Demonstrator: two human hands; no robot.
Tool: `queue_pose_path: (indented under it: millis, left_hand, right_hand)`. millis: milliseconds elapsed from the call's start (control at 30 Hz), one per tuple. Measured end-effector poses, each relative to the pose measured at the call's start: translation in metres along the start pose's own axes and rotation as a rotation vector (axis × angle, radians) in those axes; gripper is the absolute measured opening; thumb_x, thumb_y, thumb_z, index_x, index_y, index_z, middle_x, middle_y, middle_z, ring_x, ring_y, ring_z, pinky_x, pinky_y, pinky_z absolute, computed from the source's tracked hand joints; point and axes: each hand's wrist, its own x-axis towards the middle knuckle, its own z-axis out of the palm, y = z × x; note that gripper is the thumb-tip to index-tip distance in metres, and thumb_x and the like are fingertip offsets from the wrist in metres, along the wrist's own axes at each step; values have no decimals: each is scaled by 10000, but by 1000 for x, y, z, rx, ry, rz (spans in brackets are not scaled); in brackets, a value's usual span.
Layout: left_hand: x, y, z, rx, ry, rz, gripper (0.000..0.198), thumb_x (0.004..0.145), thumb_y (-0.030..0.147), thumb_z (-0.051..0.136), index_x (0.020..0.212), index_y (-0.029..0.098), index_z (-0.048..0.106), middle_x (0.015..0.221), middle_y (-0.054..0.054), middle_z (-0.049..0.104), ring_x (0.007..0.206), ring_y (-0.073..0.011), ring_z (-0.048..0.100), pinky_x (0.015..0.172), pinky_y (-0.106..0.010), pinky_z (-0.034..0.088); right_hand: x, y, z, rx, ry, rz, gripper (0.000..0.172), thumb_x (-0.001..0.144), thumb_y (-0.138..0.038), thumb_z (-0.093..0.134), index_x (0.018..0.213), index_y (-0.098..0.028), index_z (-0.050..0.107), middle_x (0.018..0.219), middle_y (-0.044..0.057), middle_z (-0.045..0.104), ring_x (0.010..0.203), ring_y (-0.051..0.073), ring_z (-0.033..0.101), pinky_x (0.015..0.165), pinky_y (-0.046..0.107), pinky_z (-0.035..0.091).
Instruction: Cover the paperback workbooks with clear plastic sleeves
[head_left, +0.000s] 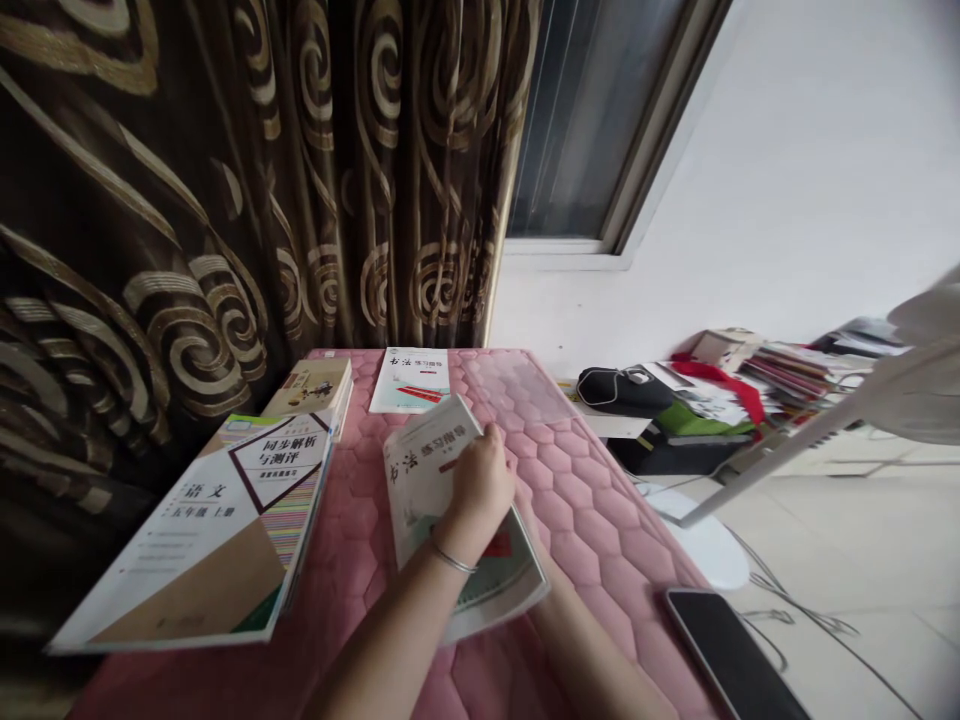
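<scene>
A white and pale green calligraphy workbook is held tilted above the pink table cover. My left hand, with a thin bracelet at the wrist, reaches across its front cover and closes on the right edge. Behind that same edge is my right hand, largely hidden by the workbook and my left hand; it grips the book from there. A similar booklet with a red picture lies flat at the table's far end. To the left rests a large white and brown Chinese textbook, partly over a thick beige book.
A dark phone lies at the table's right front edge. Beyond that edge stands a white fan with cables on the floor. Papers, a black pouch and a red cloth are piled by the wall. A patterned curtain hangs behind.
</scene>
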Motion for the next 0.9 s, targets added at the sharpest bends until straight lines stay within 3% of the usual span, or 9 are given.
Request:
queue_pose_path:
  millis: [67, 133, 233, 300, 400, 500, 600, 733, 900]
  left_hand:
    - [-8, -4, 33, 10, -125, -4, 248, 896, 79, 453, 1091, 129, 598, 1029, -162, 684, 980, -229, 664, 821, -322, 507]
    - [-24, -10, 59, 4, -181, 12, 233, 876, 67, 468, 1036, 131, 625, 1044, -155, 670, 1013, -232, 644, 869, -338, 508]
    - [-49, -28, 74, -4, -222, 151, 174, 884, 197, 560, 1039, 139, 617, 1092, -138, 635, 1077, -263, 598, 964, -424, 480]
    - [-61, -46, 69, 58, -178, 196, 176, 913, 236, 539, 1055, 155, 606, 1130, -127, 617, 1123, -274, 570, 1048, -523, 404]
    - [-68, -85, 51, 241, -73, 77, 198, 932, 179, 477, 1078, 175, 610, 1253, -147, 577, 1215, -301, 515, 1071, -592, 349]
    - [-64, -128, 33, 358, 37, -147, 286, 927, 141, 445, 1162, 188, 601, 1346, -169, 522, 1204, -317, 517, 961, -519, 460]
    - [-56, -159, 26, 271, 113, -230, 348, 918, 88, 413, 1206, 176, 587, 1194, -153, 603, 1085, -255, 590, 911, -400, 491]
    - [-35, -174, 28, 53, 163, -294, 366, 915, 81, 434, 1259, 144, 540, 1088, -139, 661, 1015, -220, 643, 865, -334, 506]
    - [3, -176, 25, -53, 195, -262, 381, 900, 25, 411, 1232, 149, 551, 1150, -126, 680, 1074, -194, 644, 894, -310, 510]
  right_hand:
    - [7, 14, -23, -188, 96, -39, 840, 951, -633, 56, 1127, -139, 713, 914, 141, 756, 1011, 278, 686, 852, 405, 550]
    - [11, 20, -43, -378, 129, -63, 860, 980, -559, 12, 1026, -100, 738, 902, 162, 751, 951, 234, 706, 803, 345, 549]
    - [14, 16, -62, -752, 130, -89, 731, 1004, -424, 132, 781, -97, 747, 667, 108, 720, 720, 150, 693, 618, 230, 528]
    - [15, 9, -68, -868, 144, -71, 595, 975, -371, 271, 658, -137, 716, 530, 65, 670, 592, 144, 640, 512, 208, 492]
    - [16, 4, -70, -867, 241, 45, 365, 904, -329, 473, 677, -174, 712, 566, 57, 686, 600, 186, 649, 507, 234, 473]
    - [17, 8, -68, -948, 325, 93, 276, 868, -318, 486, 677, -206, 651, 698, 78, 713, 709, 225, 668, 573, 270, 471]
    - [19, 19, -65, -942, 310, 65, 248, 859, -324, 428, 726, -220, 610, 783, 84, 719, 767, 230, 664, 592, 275, 474]
    - [30, 30, -62, -868, 294, 57, 236, 839, -340, 405, 761, -219, 592, 750, 60, 704, 707, 208, 656, 546, 254, 468]
    - [61, 25, -61, -930, 318, 49, 300, 856, -311, 386, 864, -159, 645, 793, 83, 717, 737, 207, 668, 575, 253, 471]
